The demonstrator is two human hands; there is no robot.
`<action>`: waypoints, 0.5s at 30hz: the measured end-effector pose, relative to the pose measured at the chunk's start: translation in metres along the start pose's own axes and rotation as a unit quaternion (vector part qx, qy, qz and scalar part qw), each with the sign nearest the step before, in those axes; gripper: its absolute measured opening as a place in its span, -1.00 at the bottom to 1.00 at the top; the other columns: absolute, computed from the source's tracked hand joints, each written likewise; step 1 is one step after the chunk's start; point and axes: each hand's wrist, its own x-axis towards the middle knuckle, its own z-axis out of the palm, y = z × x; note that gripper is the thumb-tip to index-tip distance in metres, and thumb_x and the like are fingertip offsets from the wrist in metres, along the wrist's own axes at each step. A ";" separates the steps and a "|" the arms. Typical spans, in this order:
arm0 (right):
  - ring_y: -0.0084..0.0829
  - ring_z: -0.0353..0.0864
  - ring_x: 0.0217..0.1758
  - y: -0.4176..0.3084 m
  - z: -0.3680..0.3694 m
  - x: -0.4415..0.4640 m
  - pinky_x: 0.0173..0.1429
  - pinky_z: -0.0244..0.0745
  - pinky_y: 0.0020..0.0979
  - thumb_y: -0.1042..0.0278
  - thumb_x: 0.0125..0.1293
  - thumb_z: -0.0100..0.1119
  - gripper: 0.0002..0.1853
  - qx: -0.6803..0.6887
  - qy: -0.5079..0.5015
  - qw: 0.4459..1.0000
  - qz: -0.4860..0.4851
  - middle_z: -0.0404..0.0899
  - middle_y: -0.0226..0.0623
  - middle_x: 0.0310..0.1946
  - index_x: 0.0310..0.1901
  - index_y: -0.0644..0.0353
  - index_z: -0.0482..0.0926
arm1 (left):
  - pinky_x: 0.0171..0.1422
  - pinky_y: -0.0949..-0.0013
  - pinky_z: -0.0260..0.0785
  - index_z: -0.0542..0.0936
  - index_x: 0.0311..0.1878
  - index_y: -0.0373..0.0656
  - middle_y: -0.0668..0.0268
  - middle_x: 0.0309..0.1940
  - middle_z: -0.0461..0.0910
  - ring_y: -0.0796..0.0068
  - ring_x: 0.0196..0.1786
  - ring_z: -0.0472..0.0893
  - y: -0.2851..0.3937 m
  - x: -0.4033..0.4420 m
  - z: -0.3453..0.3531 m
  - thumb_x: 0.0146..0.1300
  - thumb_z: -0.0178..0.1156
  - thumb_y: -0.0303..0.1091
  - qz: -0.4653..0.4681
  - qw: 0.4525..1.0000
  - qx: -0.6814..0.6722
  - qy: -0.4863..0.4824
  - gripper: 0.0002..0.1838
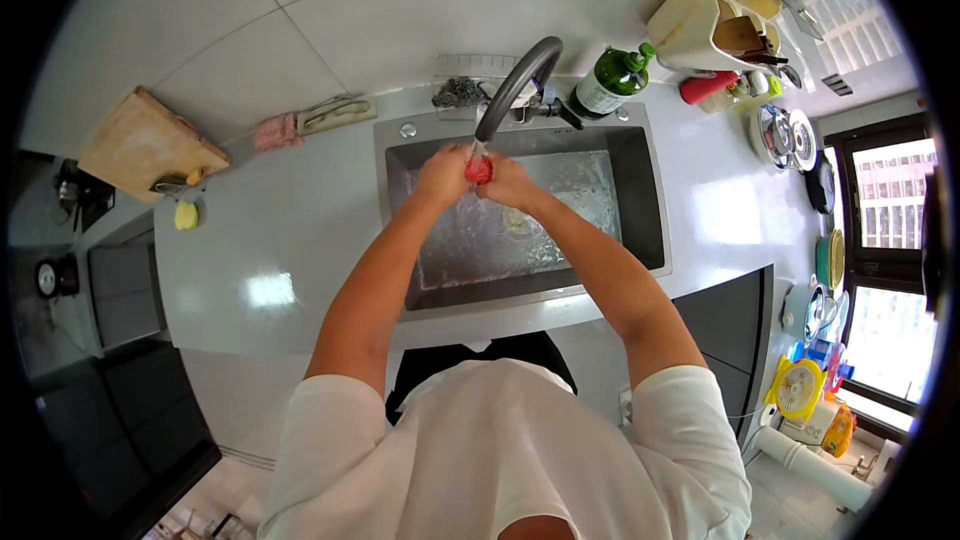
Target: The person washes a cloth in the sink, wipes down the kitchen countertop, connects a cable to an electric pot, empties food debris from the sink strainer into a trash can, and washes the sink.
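Note:
My left hand and my right hand are closed around a small red round thing from both sides. It is too small in view to tell its kind. The dark curved faucet arches over my hands, and water runs from its mouth onto the red thing. Below lies the grey metal sink, its floor wet and rippled. A pale, blurred thing rests on the sink floor.
A green pump bottle and a wire caddy stand behind the sink. To the left are a cutting board, a pink cloth and a yellow-green item. A knife block and bowls sit on the right.

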 end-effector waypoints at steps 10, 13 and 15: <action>-0.35 0.71 0.12 0.034 0.002 -0.015 0.23 0.63 -0.36 0.52 0.34 0.18 -0.40 0.427 0.095 0.892 -0.116 0.59 -0.16 0.28 0.45 0.22 0.49 | -0.23 0.36 0.66 0.73 0.02 -0.06 0.41 -0.32 0.70 0.54 -0.33 0.69 0.014 -0.002 -0.006 0.14 0.57 -0.35 -0.270 0.801 -0.496 -0.199 -0.64; -0.26 0.69 0.20 0.042 0.000 -0.016 0.31 0.59 -0.29 0.47 0.33 0.21 -0.36 0.420 0.164 0.889 -0.082 0.53 -0.09 0.35 0.48 0.26 0.46 | -0.29 0.41 0.61 0.71 -0.04 -0.07 0.40 -0.36 0.69 0.56 -0.36 0.67 0.030 0.003 -0.006 0.15 0.54 -0.39 -0.278 0.808 -0.491 -0.171 -0.69; -0.16 0.66 0.27 0.053 -0.007 -0.018 0.38 0.56 -0.22 0.44 0.31 0.25 -0.33 0.384 0.230 0.893 -0.054 0.50 -0.04 0.39 0.49 0.29 0.44 | -0.25 0.39 0.60 0.70 -0.04 -0.06 0.41 -0.31 0.69 0.56 -0.31 0.67 0.038 0.010 -0.004 0.17 0.55 -0.38 -0.261 0.806 -0.500 -0.183 -0.70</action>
